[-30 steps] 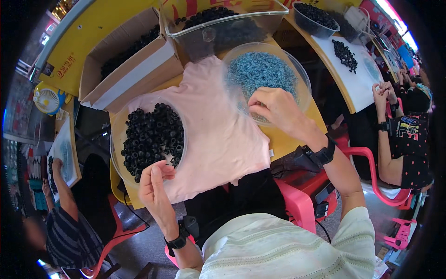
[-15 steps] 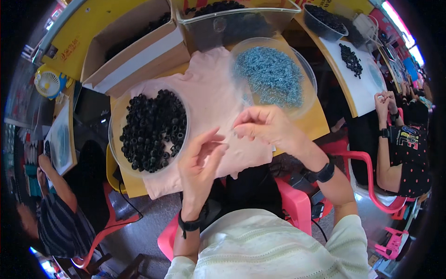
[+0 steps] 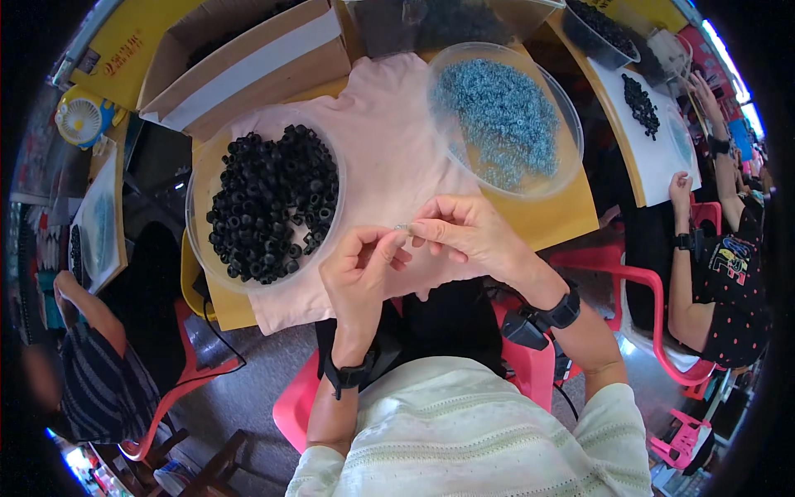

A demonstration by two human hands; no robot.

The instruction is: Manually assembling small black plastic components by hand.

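Note:
My left hand [image 3: 358, 269] and my right hand [image 3: 474, 236] meet fingertip to fingertip over a pale pink cloth [image 3: 397, 124]. Between the tips sits a tiny clear, bluish piece [image 3: 403, 227], pinched by my right thumb and forefinger. My left thumb and forefinger are also closed at this spot; whether they grip the same piece or another is too small to tell. Left of the hands stands a round clear tub of small black ring-shaped parts [image 3: 269, 203]. Beyond my right hand, another round tub carries many small translucent blue pieces [image 3: 501, 116].
A cardboard box [image 3: 248, 70] and a clear plastic bin [image 3: 455, 25] stand along the far edge. Co-workers sit on both sides, one near a table with black parts [image 3: 640, 106]. At the left is a small yellow-and-blue fan [image 3: 81, 118]. My pink chair [image 3: 530, 369] is beneath me.
My hands have come together from apart, the left fingers closing into a pinch beside the right fingertips. The view has shifted slightly. A co-worker at right has raised an arm.

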